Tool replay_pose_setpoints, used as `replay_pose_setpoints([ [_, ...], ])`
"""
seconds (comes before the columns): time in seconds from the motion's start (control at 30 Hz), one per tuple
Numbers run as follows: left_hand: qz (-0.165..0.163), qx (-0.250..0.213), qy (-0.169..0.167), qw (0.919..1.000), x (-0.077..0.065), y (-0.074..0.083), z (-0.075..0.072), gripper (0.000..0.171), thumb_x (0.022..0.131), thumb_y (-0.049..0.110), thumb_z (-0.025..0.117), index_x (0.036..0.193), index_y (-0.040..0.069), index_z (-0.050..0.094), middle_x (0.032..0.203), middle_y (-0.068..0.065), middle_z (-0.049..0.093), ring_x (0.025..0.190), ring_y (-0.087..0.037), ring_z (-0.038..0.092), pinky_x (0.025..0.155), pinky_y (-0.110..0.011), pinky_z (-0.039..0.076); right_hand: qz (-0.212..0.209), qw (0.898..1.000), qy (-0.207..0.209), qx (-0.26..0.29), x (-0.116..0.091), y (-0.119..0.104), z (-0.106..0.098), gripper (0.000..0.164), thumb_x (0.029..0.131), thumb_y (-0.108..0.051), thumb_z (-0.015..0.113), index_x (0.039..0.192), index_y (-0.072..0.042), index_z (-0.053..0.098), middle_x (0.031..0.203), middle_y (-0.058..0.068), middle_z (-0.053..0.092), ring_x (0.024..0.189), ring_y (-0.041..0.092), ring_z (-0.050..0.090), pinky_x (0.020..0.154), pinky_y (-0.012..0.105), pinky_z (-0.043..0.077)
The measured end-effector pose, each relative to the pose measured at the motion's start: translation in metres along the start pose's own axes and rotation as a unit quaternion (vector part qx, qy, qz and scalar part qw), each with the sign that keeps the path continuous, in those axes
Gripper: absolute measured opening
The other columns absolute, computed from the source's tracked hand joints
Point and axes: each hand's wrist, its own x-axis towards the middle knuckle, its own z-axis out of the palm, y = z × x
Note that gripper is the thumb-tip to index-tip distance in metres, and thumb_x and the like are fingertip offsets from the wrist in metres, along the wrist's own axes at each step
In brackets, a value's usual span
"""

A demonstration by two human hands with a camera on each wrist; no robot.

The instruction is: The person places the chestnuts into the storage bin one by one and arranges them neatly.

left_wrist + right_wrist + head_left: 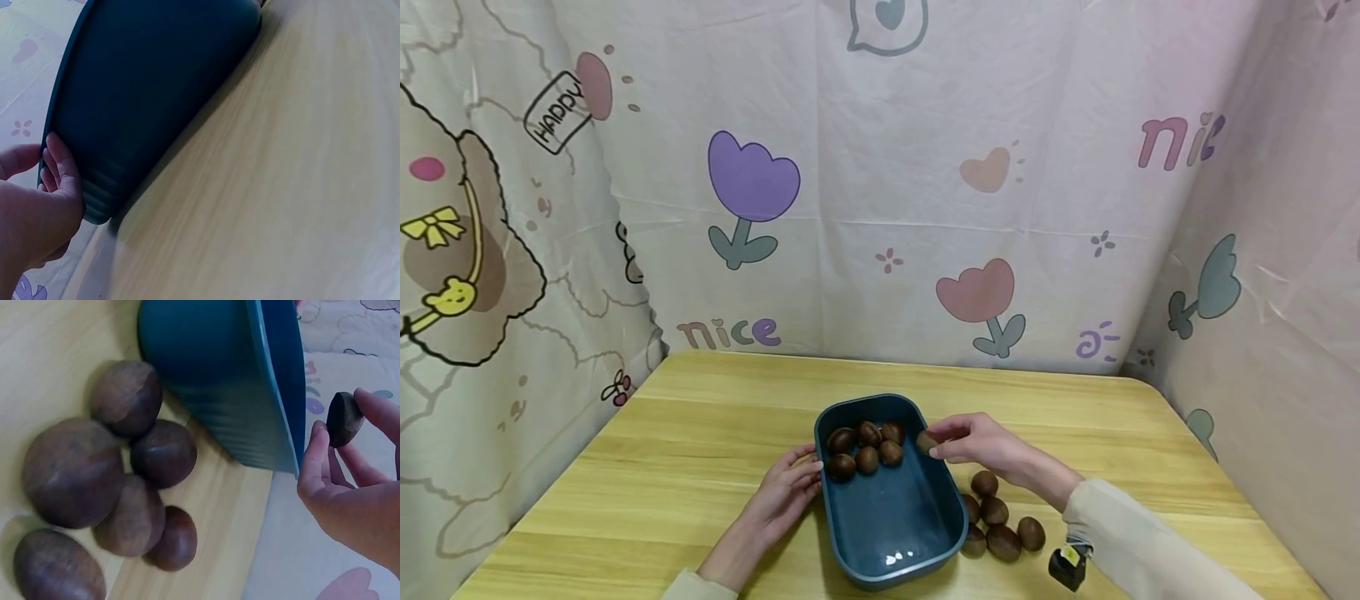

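Observation:
A dark blue-green plastic bin [891, 512] stands on the table, with several brown chestnuts [867, 460] grouped at its far end. My left hand [787, 492] holds the bin's left wall; in the left wrist view its thumb and fingers [62, 164] pinch the rim. Over the right rim, my right hand [981, 446] pinches one chestnut [345, 419] between thumb and fingertips, raised above the tabletop. More loose chestnuts [1003, 542] lie on the table right of the bin, below the right forearm. Some sit close against the bin's side.
The light wood table [647, 483] reaches back to a patterned cloth [880, 183] that hangs behind it and on both sides. A small black device [1067, 567] is strapped at the right wrist, over the sleeve.

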Motion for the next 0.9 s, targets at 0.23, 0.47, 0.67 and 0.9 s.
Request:
replay_pose_setpoints([
  [0.23,0.004,0.003,0.003,1.0000,-0.001,0.000,0.000,0.022,0.095,-0.006,0.045,0.116,0.001,0.044,0.103,-0.004,0.060,0.086,-0.011,0.058,0.079,-0.025,0.047,-0.003,1.000,-0.014,-0.014,0.012,-0.007,0.012,0.041,0.087,-0.013,0.072,0.123,0.004,0.060,0.114,0.010,0.062,0.100,0.021,0.059,0.089,0.038,0.050],
  [0.47,0.003,0.001,0.006,1.0000,-0.001,-0.001,0.000,0.022,0.095,-0.006,0.045,0.116,0.001,0.044,0.102,-0.004,0.060,0.086,-0.011,0.057,0.079,-0.025,0.047,-0.011,0.999,-0.017,-0.044,0.025,-0.011,0.027,0.039,0.084,-0.010,0.074,0.121,0.002,0.063,0.112,0.009,0.064,0.101,0.022,0.059,0.092,0.043,0.048],
  [0.67,0.002,0.000,0.011,0.9999,-0.001,-0.001,0.000,0.022,0.095,-0.006,0.045,0.115,0.002,0.044,0.103,-0.004,0.059,0.086,-0.011,0.057,0.079,-0.025,0.046,-0.024,0.997,-0.020,-0.071,0.036,-0.015,0.041,0.036,0.082,-0.010,0.076,0.115,0.000,0.066,0.107,0.007,0.068,0.101,0.021,0.062,0.093,0.043,0.047],
  [0.9,-0.001,-0.001,0.011,0.9999,0.000,-0.002,0.000,0.024,0.096,-0.006,0.045,0.119,0.000,0.042,0.101,-0.004,0.058,0.085,-0.011,0.057,0.079,-0.025,0.046,-0.029,0.993,-0.039,-0.105,0.045,-0.013,0.058,0.032,0.082,-0.008,0.076,0.111,0.001,0.068,0.103,0.004,0.066,0.090,0.017,0.058,0.083,0.035,0.050],
])
